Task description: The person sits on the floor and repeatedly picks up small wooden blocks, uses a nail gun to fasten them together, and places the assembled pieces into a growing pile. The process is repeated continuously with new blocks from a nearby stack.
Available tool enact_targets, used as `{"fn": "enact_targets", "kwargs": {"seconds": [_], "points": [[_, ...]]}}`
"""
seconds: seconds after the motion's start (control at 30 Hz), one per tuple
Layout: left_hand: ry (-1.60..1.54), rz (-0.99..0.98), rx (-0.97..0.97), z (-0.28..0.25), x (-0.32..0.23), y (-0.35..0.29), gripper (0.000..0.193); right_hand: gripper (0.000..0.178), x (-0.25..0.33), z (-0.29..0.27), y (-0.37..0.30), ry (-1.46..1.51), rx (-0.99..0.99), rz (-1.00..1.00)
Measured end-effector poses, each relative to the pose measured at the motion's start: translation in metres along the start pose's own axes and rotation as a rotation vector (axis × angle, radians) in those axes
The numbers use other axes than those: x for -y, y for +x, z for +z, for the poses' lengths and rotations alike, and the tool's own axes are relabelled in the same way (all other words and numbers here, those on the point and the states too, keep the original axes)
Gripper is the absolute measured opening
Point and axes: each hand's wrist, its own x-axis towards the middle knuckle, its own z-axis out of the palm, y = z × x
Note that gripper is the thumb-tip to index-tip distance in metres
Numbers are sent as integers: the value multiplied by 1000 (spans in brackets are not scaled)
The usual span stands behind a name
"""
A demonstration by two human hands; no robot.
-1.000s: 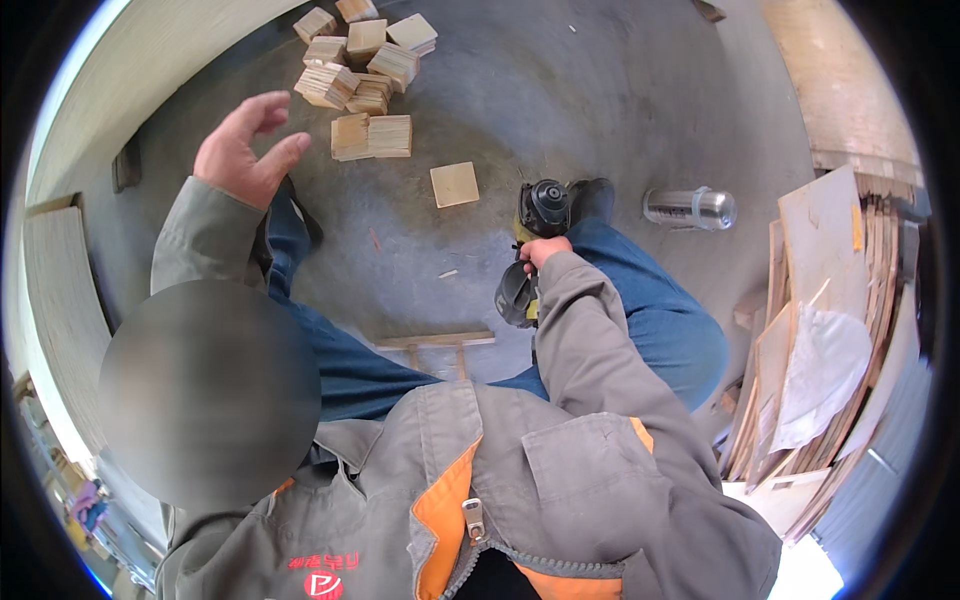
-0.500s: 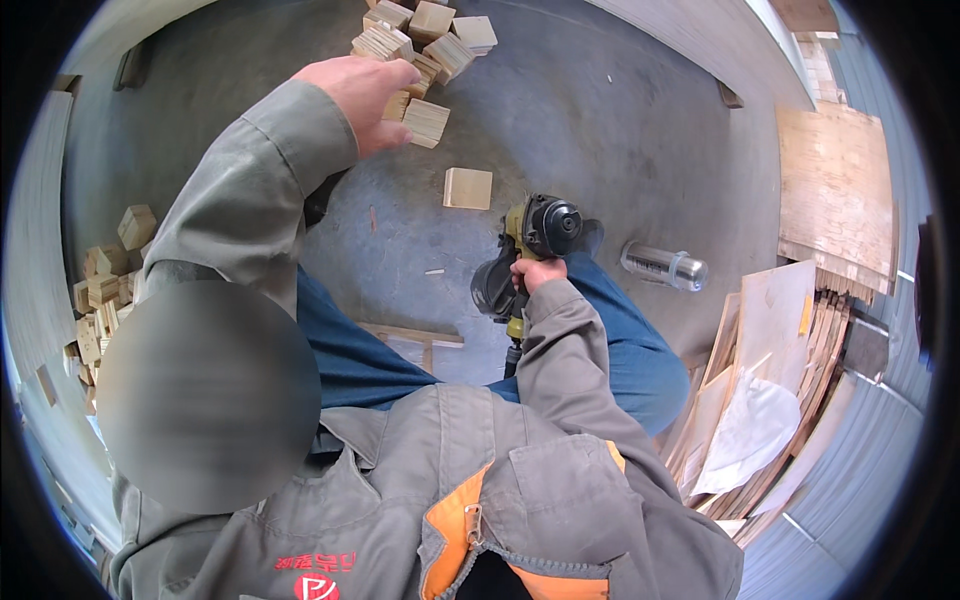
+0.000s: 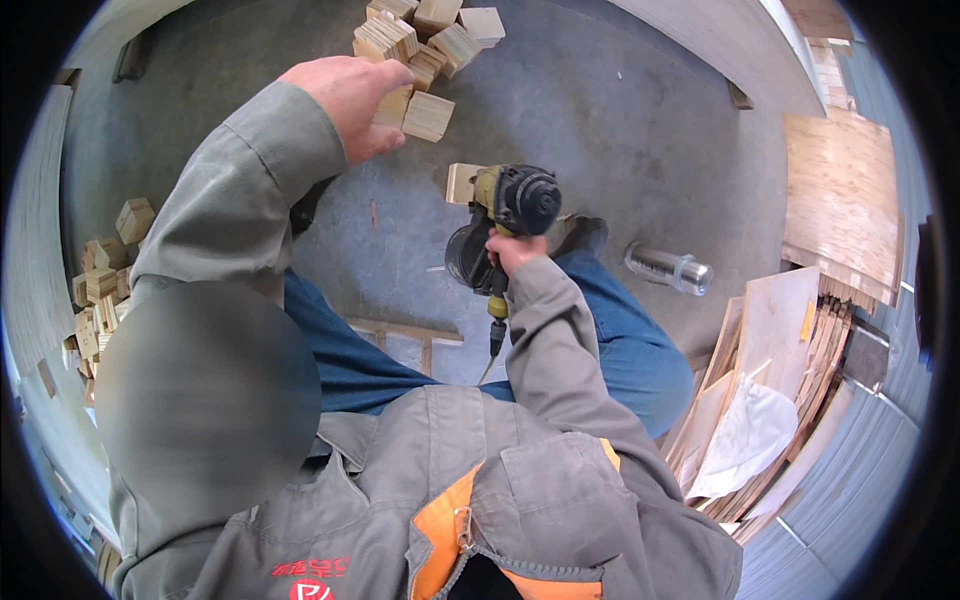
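My left hand [image 3: 350, 105] is at the near left side of a heap of wooden blocks [image 3: 428, 117], in a grey sleeve. Its thumb and forefinger are apart, with the pale face of one block [image 3: 393, 105] showing between them; the other fingers are hidden. In my right hand [image 3: 518, 250] is a yellow and black coil nail gun [image 3: 520, 198], gripped by the handle between my knees. A hose runs from its lower end towards me. The nail gun's head partly covers a single block [image 3: 461, 183] lying on the floor.
More blocks [image 3: 103, 285] are heaped at the left. A steel flask [image 3: 670, 268] lies by my right knee. Plywood sheets [image 3: 840, 200] and leaning boards [image 3: 775, 310] with a white cloth [image 3: 745, 435] stand at the right. A wooden frame [image 3: 405, 335] is on the floor between my legs.
The nail gun in my right hand has moved left and away from me, now covering part of the single block. My left hand has shifted slightly left from the heap.
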Motion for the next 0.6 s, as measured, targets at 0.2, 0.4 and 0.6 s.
{"fn": "enact_targets", "kwargs": {"seconds": [0.2, 0.4, 0.6], "points": [[5, 42, -14, 8, 2, 6, 57, 23, -7, -21, 14, -200, -95, -368], [13, 90, -71, 10, 3, 10, 54, 16, 13, -38, -17, 60, -172, -107], [13, 122, -71, 19, 3, 18, 52, 18, -44, -59, -4, -238, -176, 370]]}}
